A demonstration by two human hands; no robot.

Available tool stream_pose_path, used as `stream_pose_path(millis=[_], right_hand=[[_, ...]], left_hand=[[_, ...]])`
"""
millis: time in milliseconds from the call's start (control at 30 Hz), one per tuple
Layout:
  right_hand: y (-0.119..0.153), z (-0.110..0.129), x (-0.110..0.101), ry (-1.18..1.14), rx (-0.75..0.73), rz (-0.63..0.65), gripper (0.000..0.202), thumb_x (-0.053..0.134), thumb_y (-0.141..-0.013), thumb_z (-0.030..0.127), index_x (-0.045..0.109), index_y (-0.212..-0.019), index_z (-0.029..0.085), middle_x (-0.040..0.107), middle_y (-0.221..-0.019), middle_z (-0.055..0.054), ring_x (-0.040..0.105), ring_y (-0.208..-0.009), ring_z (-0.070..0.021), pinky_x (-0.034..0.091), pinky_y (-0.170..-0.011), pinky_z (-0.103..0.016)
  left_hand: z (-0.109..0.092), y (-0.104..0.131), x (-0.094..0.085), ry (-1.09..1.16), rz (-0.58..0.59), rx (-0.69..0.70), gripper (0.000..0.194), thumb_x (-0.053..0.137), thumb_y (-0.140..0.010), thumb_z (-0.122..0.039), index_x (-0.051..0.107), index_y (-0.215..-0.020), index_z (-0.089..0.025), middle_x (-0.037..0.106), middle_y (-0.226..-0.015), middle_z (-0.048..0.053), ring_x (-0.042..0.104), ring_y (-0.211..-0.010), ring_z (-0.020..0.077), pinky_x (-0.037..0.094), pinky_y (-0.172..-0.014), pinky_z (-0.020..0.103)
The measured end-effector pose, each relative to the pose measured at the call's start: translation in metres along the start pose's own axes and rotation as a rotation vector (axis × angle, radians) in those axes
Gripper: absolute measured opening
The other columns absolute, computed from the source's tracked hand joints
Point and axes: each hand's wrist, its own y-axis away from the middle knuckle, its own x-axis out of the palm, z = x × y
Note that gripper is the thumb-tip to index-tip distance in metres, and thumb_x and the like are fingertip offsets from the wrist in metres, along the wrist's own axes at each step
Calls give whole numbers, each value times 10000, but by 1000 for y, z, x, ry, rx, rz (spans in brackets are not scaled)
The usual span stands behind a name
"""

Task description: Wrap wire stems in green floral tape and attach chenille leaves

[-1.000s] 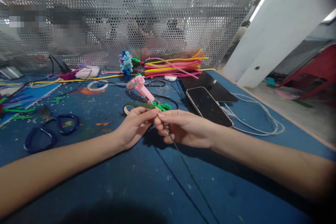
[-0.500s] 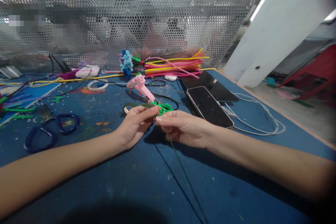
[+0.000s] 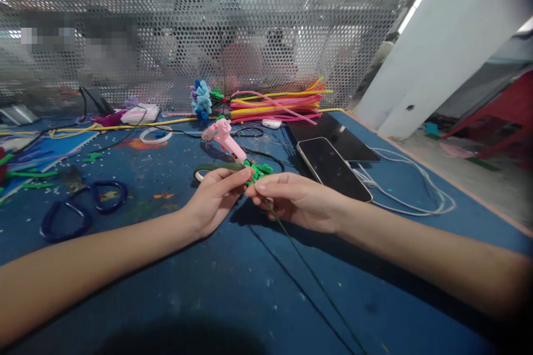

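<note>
My left hand point(image 3: 219, 194) pinches a dark green tape point(image 3: 219, 166) whose roll lies partly hidden behind the fingers. Beside it my right hand point(image 3: 291, 199) is closed on a thin green stem point(image 3: 308, 265), which slants down to the bottom edge of the view. Bright green fuzzy pieces point(image 3: 262, 169) show at the stem's upper end, just beyond both hands. The fingertips of the two hands nearly meet. A pink glue gun point(image 3: 229, 141) rests on the blue table behind them.
Blue-handled scissors point(image 3: 109, 197) lie at left. A phone point(image 3: 333, 169), a black tablet point(image 3: 353, 141) and a white cable point(image 3: 441, 205) are at right. Colourful pipe cleaners point(image 3: 278, 105), a blue flower bunch point(image 3: 202, 101) and a white ring point(image 3: 155, 134) lie behind, before a perforated metal screen point(image 3: 166, 28).
The lower end of the green stem has swung to the right. My right hand has shifted slightly right, while my left hand stays nearly in place.
</note>
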Motion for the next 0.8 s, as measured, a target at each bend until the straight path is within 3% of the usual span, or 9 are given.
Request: stream_pose_path(millis=[100,233,400,500,600,800], right_hand=[[-2,-1,1,25,2,-46,305,794,-476,344,642,-629,128,534,-577,26,356,-501,-32,183,-441,-179],[-5,-2,5,35,19,-91,377,824,-401,310,500,-492,140,405,-459,78,269,-439,-25,129,-438,-199],[-4,-3,7,42,6,-79,499,814,-454,344,351,-467,159,325,-447,96,208,-424,-25,115,-437,-211],[-1,-1,6,31,5,-20,394,785,-517,378,462,-520,152,403,-504,69,287,-464,-38,165,-441,-204],[1,1,3,18,-11,14,282,740,-584,395,632,-693,158,508,-618,36,363,-525,-47,218,-454,-195],[-2,2,0,53,3,-44,301,786,-481,359,655,-639,139,532,-573,32,355,-500,-36,200,-454,-190]], left_hand=[[2,-1,-1,20,-47,16,211,784,-538,-257,675,-646,-110,614,-564,-7,525,-538,84,401,-573,221],[3,-2,-1,22,-90,35,187,788,-520,-232,671,-602,-110,623,-593,-4,529,-571,80,398,-582,210],[1,-2,0,19,-78,52,149,769,-548,-218,672,-607,-122,625,-606,-2,535,-597,84,400,-587,208],[1,-1,0,11,-62,42,130,751,-575,-225,662,-606,-135,622,-601,-7,545,-598,96,414,-601,225],[1,-1,0,8,-14,28,140,734,-597,-248,649,-593,-137,593,-542,-15,539,-555,102,425,-595,243],[1,0,0,57,-63,20,142,756,-558,-220,661,-627,-140,629,-575,-13,545,-536,91,429,-573,229]])
